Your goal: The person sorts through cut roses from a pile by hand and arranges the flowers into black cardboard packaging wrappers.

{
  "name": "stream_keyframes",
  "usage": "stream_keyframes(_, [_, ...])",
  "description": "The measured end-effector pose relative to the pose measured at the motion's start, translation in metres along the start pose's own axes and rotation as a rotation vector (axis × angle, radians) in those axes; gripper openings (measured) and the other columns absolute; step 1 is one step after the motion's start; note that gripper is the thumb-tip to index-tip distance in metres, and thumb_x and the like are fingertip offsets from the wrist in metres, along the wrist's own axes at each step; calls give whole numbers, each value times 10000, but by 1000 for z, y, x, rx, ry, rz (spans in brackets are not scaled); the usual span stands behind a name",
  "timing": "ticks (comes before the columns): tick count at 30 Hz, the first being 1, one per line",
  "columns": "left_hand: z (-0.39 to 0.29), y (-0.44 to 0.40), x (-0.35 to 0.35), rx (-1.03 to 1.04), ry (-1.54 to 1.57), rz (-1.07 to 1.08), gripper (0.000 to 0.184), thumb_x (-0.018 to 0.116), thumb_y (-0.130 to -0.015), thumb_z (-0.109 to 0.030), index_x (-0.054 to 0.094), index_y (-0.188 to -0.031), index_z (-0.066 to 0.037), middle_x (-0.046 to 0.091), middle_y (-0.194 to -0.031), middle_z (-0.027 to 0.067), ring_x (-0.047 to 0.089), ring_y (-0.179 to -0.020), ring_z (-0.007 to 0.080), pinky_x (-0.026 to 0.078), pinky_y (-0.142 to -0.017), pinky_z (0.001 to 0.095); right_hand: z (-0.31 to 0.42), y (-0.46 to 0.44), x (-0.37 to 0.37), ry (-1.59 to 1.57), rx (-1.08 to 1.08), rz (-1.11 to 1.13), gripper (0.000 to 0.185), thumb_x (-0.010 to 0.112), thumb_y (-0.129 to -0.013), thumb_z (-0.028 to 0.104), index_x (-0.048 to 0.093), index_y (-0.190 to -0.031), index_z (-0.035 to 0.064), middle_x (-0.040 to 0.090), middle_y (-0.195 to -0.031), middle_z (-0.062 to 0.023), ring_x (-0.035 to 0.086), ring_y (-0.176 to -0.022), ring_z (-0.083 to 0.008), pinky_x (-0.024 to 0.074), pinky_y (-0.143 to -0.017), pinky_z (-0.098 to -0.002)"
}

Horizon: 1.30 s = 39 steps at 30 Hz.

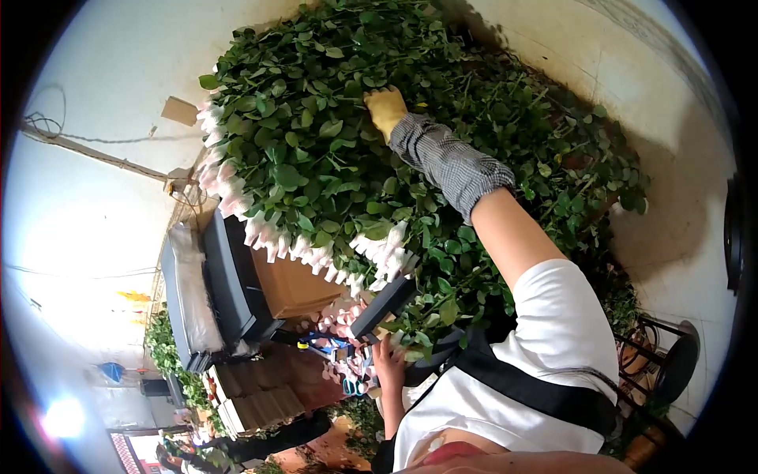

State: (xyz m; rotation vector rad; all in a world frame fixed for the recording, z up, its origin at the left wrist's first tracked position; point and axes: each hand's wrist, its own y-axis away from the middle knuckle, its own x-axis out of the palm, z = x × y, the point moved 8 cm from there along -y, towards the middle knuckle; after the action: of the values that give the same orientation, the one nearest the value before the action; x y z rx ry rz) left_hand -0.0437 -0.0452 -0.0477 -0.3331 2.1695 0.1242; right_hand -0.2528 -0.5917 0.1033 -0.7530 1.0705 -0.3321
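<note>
My right hand (pixel 385 110), in a yellow glove below a grey checked sleeve cover, reaches onto a big heap of leafy rose stems (pixel 308 134). Its fingers are curled among the leaves, and whatever lies in them is hidden. White netted rose heads (pixel 308 254) line the heap's edge. My bare left hand (pixel 387 363) is closed around a small leafy bunch of roses (pixel 433 330) close to my body; the leaves partly cover its grip. Just beyond it are a dark bar (pixel 384 306) and a blue tool-like object (pixel 335 347).
Large black boxes (pixel 229 268) stand beside a brown carton (pixel 296 288) and stacked cardboard (pixel 257 407). Teal-handled scissors (pixel 355 387) lie among pink netted heads. A black stool (pixel 681 363) stands on the far right. Another person (pixel 205 454) is in the background.
</note>
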Motion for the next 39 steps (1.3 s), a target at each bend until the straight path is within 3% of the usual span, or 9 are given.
stream_keyframes(4, [-6, 1, 0, -12, 7, 0, 593, 746, -750, -15, 556, -1310, -51, 553, -1150, 168, 590, -970, 345, 502, -850, 412, 0, -3, 4, 145, -42, 469, 322, 597, -843, 102, 668, -1157, 118, 701, -1068, -88, 646, -1058, -272, 458, -987, -442])
stream_keyframes(8, [-6, 0, 1, -29, 1, 39, 574, 720, -766, 4, 558, -1313, -61, 541, -1159, 166, 587, -993, 341, 510, -838, 406, -1, 15, -18, 135, -100, 538, 367, 726, -812, 204, 658, -1158, 102, 688, -1086, -91, 648, -1036, -288, 500, -924, -412])
stream_keyframes(9, [-6, -1, 1, -33, 16, 36, 573, 718, -765, 8, 559, -1312, -63, 538, -1165, 166, 584, -1000, 340, 512, -834, 404, 0, 19, -24, 74, -152, 386, 238, 730, -806, 152, 688, -1019, 57, 711, -920, -106, 686, -893, -293, 539, -809, -424])
stream_keyframes(24, [-6, -3, 2, -10, 14, 13, 591, 773, -728, -38, 567, -1282, -23, 551, -1185, 191, 558, -1062, 392, 471, -917, 433, 24, 24, -55, 122, -119, 188, 134, 652, -816, 162, 701, -936, 129, 685, -823, -72, 676, -857, -269, 480, -887, -394])
stream_keyframes(28, [-6, -2, -1, 25, 5, -5, 590, 774, -733, -52, 563, -1283, -15, 558, -1174, 186, 553, -1066, 395, 466, -922, 437, 3, 23, -7, 210, -8, 428, 215, 693, -739, 177, 700, -941, 105, 719, -927, -122, 691, -872, -280, 523, -776, -437])
stream_keyframes(30, [-9, -2, -3, 57, -25, -4, 583, 770, -738, -56, 565, -1282, -17, 561, -1175, 185, 547, -1070, 394, 463, -925, 443, -4, 26, 11, 183, -92, 339, 286, 676, -742, 138, 676, -1023, 82, 719, -972, -162, 695, -924, -307, 550, -737, -440])
stream_keyframes(35, [-8, -1, -3, 35, 18, -42, 602, 810, -730, -120, 580, -1280, -34, 576, -1161, 173, 551, -1057, 377, 468, -914, 446, -14, 20, -35, 207, -43, 359, 239, 491, -933, 130, 665, -1090, 79, 713, -907, -120, 674, -859, -322, 519, -856, -407])
stream_keyframes(37, [-4, -1, -3, 40, 3, -43, 600, 810, -731, -125, 582, -1279, -39, 577, -1149, 168, 555, -1049, 373, 472, -904, 442, -38, 11, -77, 246, -108, 32, 190, 497, -919, 108, 661, -1015, 112, 680, -781, -96, 654, -784, -291, 501, -897, -449])
stream_keyframes(39, [-12, -2, -6, 21, -36, -13, 584, 792, -750, -72, 572, -1290, -32, 556, -1147, 170, 595, -1010, 342, 501, -886, 409, -55, 7, -145, 354, -41, 38, 194, 494, -925, 82, 683, -908, 122, 686, -820, -126, 660, -877, -274, 400, -1083, -418])
